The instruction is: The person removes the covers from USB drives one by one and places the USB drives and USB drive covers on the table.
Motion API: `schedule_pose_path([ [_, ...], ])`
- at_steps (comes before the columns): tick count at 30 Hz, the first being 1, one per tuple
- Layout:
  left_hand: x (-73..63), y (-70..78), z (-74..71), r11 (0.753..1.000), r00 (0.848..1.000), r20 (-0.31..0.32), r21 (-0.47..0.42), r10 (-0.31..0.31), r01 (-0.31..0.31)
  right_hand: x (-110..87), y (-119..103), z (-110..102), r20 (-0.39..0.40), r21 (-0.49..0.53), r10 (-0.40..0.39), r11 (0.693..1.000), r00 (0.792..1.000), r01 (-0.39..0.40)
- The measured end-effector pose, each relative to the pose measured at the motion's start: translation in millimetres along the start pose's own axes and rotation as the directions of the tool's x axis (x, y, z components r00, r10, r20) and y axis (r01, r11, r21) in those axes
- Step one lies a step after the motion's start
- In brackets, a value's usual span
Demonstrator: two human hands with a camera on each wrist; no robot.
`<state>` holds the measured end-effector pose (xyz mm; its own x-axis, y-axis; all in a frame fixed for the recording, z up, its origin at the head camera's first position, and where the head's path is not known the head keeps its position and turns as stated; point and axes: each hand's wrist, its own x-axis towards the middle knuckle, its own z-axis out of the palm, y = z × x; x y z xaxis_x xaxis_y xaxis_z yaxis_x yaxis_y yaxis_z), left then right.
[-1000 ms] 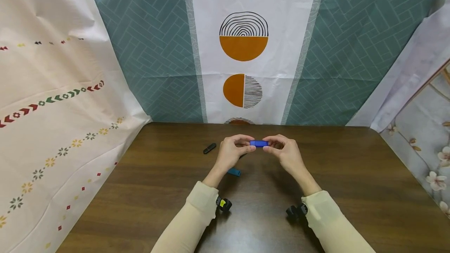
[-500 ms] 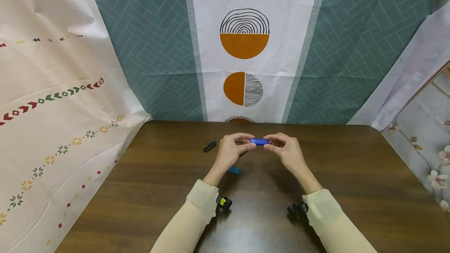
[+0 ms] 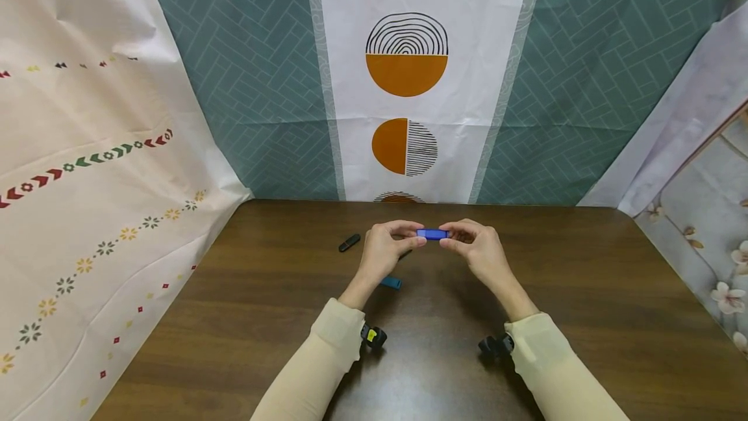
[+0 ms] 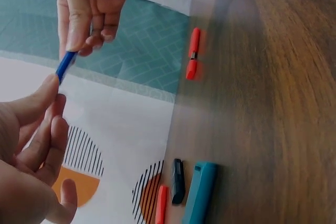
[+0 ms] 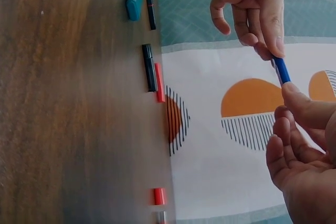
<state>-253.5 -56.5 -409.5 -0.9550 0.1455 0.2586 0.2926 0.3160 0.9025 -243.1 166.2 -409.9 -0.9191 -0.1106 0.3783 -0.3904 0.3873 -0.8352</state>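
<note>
Both hands hold one small blue USB stick (image 3: 432,234) lengthwise between them, raised in front of the person. The left hand (image 3: 382,251) pinches its left end with thumb and fingers; the right hand (image 3: 476,249) pinches its right end. In the left wrist view the blue USB stick (image 4: 65,66) spans the gap between the two thumbs. The right wrist view shows the same blue stick (image 5: 281,70) from the other side, fingertips covering both ends. Beneath the left hand, a teal stick (image 3: 391,283) and a dark stick (image 3: 404,255) lie partly hidden.
A black stick (image 3: 349,243) lies on the wooden table (image 3: 245,317), left of the hands. Two red sticks, one here (image 4: 193,51) and another here (image 4: 161,203), show in the left wrist view. Patterned cloths (image 3: 263,83) hang behind and beside the table.
The head view tilts slightly, so the scene sits a little higher in frame. Both hands keep the same pinch on the blue USB stick.
</note>
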Motion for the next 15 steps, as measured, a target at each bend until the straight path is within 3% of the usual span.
schedule_pose_path([
  [6, 1.9, -7.3, -11.0, 1.0, 0.995, -0.096, -0.008, -0.01, 0.009, 1.0, 7.9, -14.5, -0.062, -0.005, 0.046, 0.999, 0.997, -0.046],
  [11, 1.9, -9.6, -9.2, 0.999, 0.999, -0.035, -0.052, 0.001, -0.003, 1.9, 7.6, -13.4, -0.036, 0.009, 0.012, 1.0, 0.999, -0.012],
  [15, 2.8, -9.6, -6.5, 0.999, 0.999, -0.04, -0.05, 0.016, -0.018, 1.5, 7.3, -10.6, -0.048, 0.021, 0.009, 1.0, 0.999, -0.008],
])
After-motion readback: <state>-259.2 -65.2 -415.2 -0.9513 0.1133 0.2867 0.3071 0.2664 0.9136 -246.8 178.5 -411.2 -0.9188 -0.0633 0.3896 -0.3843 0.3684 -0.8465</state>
